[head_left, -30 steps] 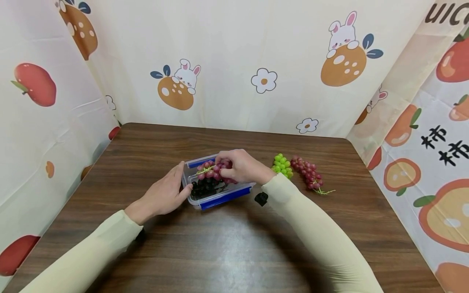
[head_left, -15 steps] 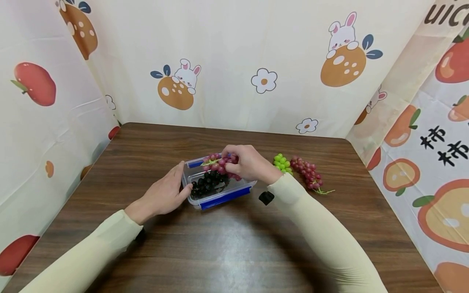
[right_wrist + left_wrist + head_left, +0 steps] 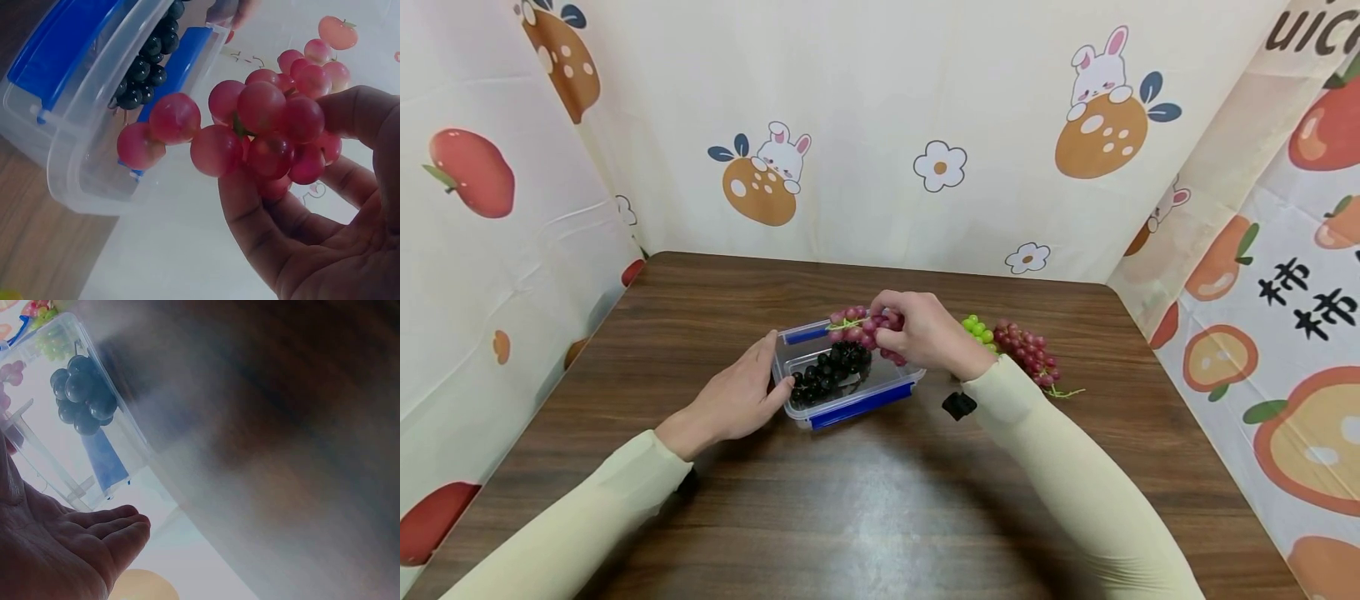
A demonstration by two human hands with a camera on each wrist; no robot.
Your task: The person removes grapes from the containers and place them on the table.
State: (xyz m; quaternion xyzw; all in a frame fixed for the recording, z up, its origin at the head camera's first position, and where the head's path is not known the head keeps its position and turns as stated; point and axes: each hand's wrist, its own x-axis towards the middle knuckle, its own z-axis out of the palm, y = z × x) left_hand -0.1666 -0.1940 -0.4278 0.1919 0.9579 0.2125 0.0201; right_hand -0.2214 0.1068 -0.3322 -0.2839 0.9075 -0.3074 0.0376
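Observation:
My right hand (image 3: 928, 337) holds a bunch of red grapes (image 3: 850, 327) above the back right part of a clear plastic box (image 3: 895, 373). In the right wrist view, thumb and fingers curl around the red bunch (image 3: 269, 119), and its end hangs close beside the box rim. Inside the box lies a bunch of black grapes (image 3: 829, 372). My left hand (image 3: 737, 392) rests against the box's left end, thumb at the front corner. Its fingers look straight in the left wrist view, where black grapes (image 3: 84, 394) show through the wall.
Right of the box lie a bunch of green grapes (image 3: 977, 329), partly behind my right hand, and another red bunch (image 3: 1030, 354) with its stem forward. Blue clips (image 3: 862, 406) line the box's long sides. A printed curtain (image 3: 865, 83) borders the brown table (image 3: 850, 517).
My right hand has moved right and slightly back with the red grapes, uncovering more of the black ones in the box. The left hand has stayed at the box.

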